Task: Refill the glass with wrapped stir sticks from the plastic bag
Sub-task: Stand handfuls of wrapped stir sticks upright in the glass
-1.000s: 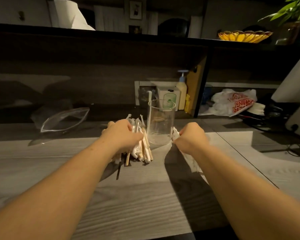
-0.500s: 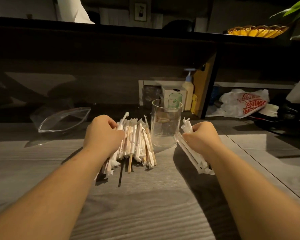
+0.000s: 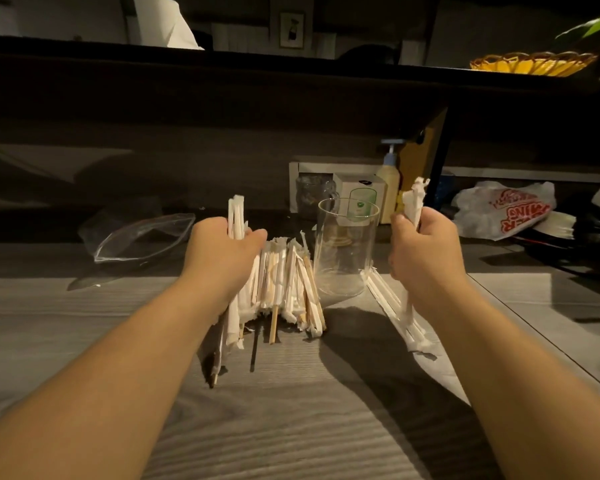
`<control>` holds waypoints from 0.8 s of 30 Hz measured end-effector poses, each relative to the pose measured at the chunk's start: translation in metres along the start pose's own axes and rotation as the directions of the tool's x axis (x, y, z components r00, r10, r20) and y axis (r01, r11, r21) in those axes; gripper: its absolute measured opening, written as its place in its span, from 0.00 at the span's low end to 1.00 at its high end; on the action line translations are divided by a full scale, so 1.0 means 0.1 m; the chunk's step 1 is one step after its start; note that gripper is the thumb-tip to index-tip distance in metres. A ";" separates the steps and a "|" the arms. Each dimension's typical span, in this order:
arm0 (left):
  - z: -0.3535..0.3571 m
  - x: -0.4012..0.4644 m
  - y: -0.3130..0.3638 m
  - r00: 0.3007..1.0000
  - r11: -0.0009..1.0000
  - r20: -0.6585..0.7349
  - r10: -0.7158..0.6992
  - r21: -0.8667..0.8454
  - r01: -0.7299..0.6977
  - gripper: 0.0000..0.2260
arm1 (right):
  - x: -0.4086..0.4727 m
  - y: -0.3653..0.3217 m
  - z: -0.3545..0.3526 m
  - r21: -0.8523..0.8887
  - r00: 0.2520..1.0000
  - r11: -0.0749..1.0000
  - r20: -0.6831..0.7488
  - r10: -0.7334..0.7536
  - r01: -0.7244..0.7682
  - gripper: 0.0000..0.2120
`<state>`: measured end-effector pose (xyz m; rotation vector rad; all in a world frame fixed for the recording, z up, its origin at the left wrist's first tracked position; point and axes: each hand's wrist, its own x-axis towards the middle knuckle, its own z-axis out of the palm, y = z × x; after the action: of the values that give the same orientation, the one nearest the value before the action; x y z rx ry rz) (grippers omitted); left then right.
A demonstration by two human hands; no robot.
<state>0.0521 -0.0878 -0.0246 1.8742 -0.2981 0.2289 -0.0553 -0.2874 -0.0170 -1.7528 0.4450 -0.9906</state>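
Both hands have lifted their bundles since half a second ago: the left hand (image 3: pixel 222 251) is now clenched around a few wrapped stir sticks, their tips standing upright above the fist, and the right hand (image 3: pixel 426 251) grips another bunch raised beside the glass (image 3: pixel 345 247). That glass stands empty on the table (image 3: pixel 326 427), between the hands, with the loose pile of sticks (image 3: pixel 284 289) just left of it and the plastic bag (image 3: pixel 142 237) lying farther left. Loading seems about to start.
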 end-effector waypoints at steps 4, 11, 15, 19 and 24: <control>-0.05 -0.05 0.18 0.990 0.978 -0.110 0.087 -0.181 -0.106 0.08 | -0.14 -0.15 0.04 0.183 0.993 0.982 0.105 -0.055 0.035 0.12; -0.04 -0.19 0.28 0.976 0.855 0.030 0.217 -0.488 -0.176 0.16 | -0.35 -0.30 0.23 0.286 0.927 0.939 0.367 0.075 -0.189 0.12; 0.01 -0.28 0.31 0.901 0.818 0.289 0.323 -0.564 -0.112 0.16 | -0.36 -0.32 0.28 0.402 0.899 0.861 0.417 0.132 -0.312 0.17; 0.06 -0.34 0.29 0.821 0.835 0.392 0.416 -0.523 -0.173 0.08 | -0.31 -0.32 0.23 0.513 0.925 0.792 0.341 0.166 -0.331 0.10; 0.12 -0.33 0.26 0.856 0.888 0.337 0.393 -0.381 -0.258 0.02 | -0.34 -0.30 0.24 0.258 0.949 0.965 0.314 -0.038 -0.047 0.11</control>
<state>0.0123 -0.1041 -0.0156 1.5176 -0.8993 0.0117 -0.0616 -0.2376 -0.0075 -1.6274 0.1054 -0.7093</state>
